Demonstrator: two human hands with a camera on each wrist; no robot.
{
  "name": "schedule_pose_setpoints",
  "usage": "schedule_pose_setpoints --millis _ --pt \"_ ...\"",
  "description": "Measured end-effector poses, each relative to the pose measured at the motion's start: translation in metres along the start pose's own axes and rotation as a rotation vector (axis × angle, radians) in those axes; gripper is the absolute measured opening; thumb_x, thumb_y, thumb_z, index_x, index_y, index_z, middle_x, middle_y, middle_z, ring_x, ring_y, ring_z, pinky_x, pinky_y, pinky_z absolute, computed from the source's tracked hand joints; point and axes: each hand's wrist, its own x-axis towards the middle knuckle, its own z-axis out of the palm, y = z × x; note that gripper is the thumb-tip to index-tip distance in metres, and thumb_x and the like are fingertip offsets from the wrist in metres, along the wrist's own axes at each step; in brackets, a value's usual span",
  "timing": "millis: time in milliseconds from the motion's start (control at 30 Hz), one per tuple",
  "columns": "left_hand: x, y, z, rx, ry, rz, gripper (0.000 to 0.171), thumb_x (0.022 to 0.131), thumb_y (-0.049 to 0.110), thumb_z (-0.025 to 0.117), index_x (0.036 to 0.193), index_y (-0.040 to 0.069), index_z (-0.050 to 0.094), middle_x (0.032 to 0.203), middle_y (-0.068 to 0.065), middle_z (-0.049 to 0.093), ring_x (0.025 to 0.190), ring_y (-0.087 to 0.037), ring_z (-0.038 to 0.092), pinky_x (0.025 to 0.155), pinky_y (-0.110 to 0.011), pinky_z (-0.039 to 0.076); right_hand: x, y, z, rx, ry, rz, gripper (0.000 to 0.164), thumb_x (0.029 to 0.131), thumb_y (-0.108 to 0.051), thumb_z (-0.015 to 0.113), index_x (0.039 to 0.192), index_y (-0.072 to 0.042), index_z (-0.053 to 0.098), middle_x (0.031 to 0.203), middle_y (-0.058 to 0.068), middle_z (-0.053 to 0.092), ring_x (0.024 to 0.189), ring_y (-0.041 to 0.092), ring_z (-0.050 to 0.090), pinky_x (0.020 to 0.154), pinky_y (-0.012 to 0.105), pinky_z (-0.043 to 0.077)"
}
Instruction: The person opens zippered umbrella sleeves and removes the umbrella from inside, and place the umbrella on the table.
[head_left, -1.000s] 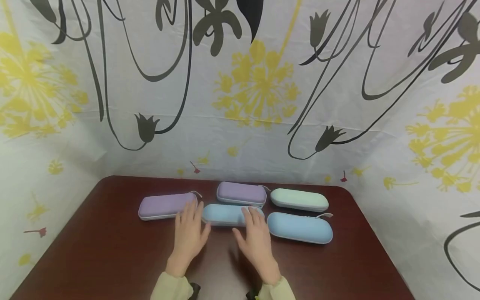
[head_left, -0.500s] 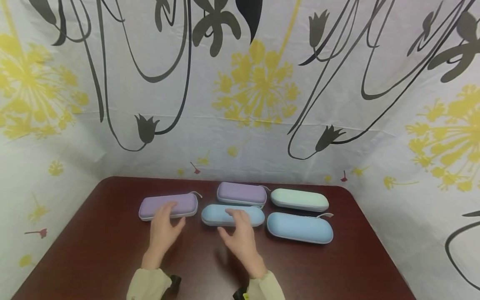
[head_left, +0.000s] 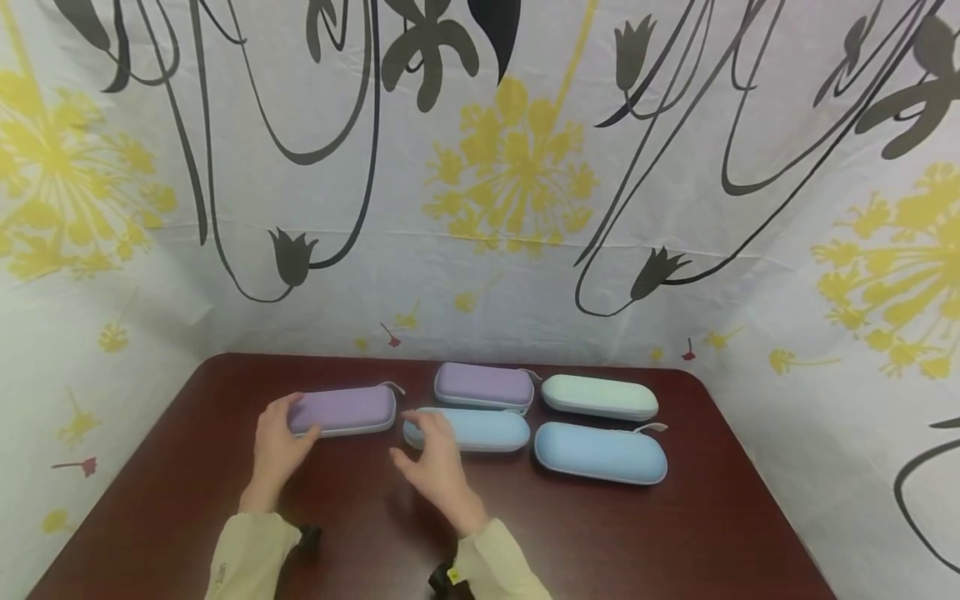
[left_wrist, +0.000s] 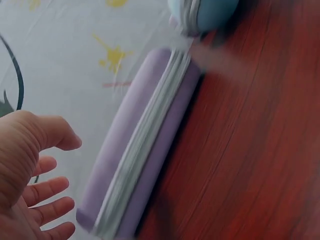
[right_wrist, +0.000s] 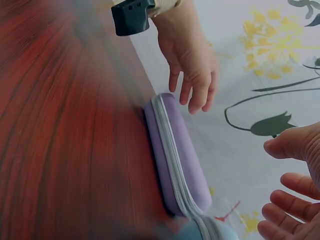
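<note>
A purple zippered case (head_left: 343, 411) with a small strap lies at the left of the group. My left hand (head_left: 275, 446) is at its left end, fingers spread and bent, thumb toward the near side. In the left wrist view, a gap shows between these fingers (left_wrist: 55, 190) and the purple case (left_wrist: 137, 145). My right hand (head_left: 438, 471) hovers over the left end of a light blue zippered case (head_left: 483, 431), fingers loosely bent and holding nothing. In the right wrist view, the left hand (right_wrist: 190, 62) reaches down at the purple case's far end (right_wrist: 180, 150).
Behind the light blue case lies a second purple case (head_left: 483, 386). To the right are a mint green case (head_left: 598, 397) and another blue case (head_left: 600, 452). All rest on a dark red-brown table (head_left: 637, 542), with a patterned cloth (head_left: 480, 325) behind and at the sides.
Both hands have moved left. The left hand has passed from the purple case's right end to its left end; the right hand has slid across above the light blue case. The cases lie as before.
</note>
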Motion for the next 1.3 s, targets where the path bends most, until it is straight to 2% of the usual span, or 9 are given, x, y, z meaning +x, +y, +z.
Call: schedule_pose_setpoints --millis 67,167,333,567,800,967,1300 --pt "0.005 -0.007 -0.003 -0.004 -0.013 0.002 0.053 0.07 0.002 0.071 0.118 -0.011 0.051 0.115 -0.032 0.05 0.107 -0.047 0.043 0.09 -0.056 0.032 0.005 -0.002 0.005 0.009 -0.004 -0.002 0.046 0.072 -0.01 0.078 0.113 -0.002 0.059 0.105 0.008 0.059 0.098 0.02 0.054 0.087 0.032 0.046" --pt "0.012 -0.018 -0.005 0.005 -0.048 0.039 0.056 0.069 0.003 0.072 0.118 -0.013 0.05 0.115 -0.033 0.05 0.107 -0.047 0.042 0.091 -0.056 0.03 0.013 -0.005 0.01 0.039 -0.015 0.009 0.046 0.071 -0.009 0.077 0.113 -0.002 0.059 0.105 0.008 0.059 0.096 0.02 0.055 0.085 0.03 0.046" --pt "0.02 -0.031 -0.008 0.059 -0.168 0.102 0.063 0.067 0.005 0.073 0.122 -0.011 0.047 0.121 -0.031 0.047 0.11 -0.047 0.039 0.088 -0.06 0.031 0.02 -0.006 0.018 0.052 -0.033 0.019 0.047 0.07 -0.008 0.077 0.113 -0.001 0.059 0.103 0.009 0.057 0.093 0.022 0.055 0.081 0.027 0.047" --pt "0.027 -0.037 -0.011 0.143 -0.31 0.136 0.073 0.062 0.011 0.075 0.126 -0.009 0.045 0.128 -0.029 0.043 0.116 -0.047 0.036 0.088 -0.063 0.032 0.026 -0.002 0.027 0.077 -0.036 0.02 0.045 0.071 -0.005 0.076 0.112 0.0 0.059 0.101 0.01 0.058 0.094 0.021 0.056 0.085 0.027 0.047" --pt "0.034 -0.039 -0.02 0.167 -0.409 0.19 0.074 0.053 0.011 0.08 0.118 -0.008 0.048 0.117 -0.026 0.049 0.105 -0.04 0.044 0.085 -0.054 0.039 0.027 -0.001 0.03 0.096 -0.061 0.044 0.046 0.072 -0.004 0.075 0.114 0.0 0.057 0.104 0.01 0.058 0.096 0.021 0.057 0.086 0.026 0.047" --pt "0.029 -0.042 -0.028 0.169 -0.421 0.228 0.071 0.049 0.01 0.081 0.111 -0.007 0.052 0.111 -0.024 0.053 0.099 -0.038 0.048 0.083 -0.05 0.04 0.024 -0.001 0.031 0.113 -0.076 0.044 0.048 0.071 -0.001 0.075 0.115 0.0 0.058 0.105 0.011 0.058 0.097 0.021 0.058 0.087 0.026 0.047" --pt "-0.003 -0.043 -0.046 0.157 -0.404 0.275 0.07 0.048 0.007 0.083 0.11 -0.002 0.053 0.108 -0.015 0.055 0.095 -0.03 0.051 0.079 -0.047 0.042 0.009 -0.003 0.035 0.068 -0.166 -0.045 0.05 0.07 -0.009 0.077 0.115 0.0 0.057 0.106 0.009 0.059 0.098 0.019 0.055 0.087 0.025 0.045"
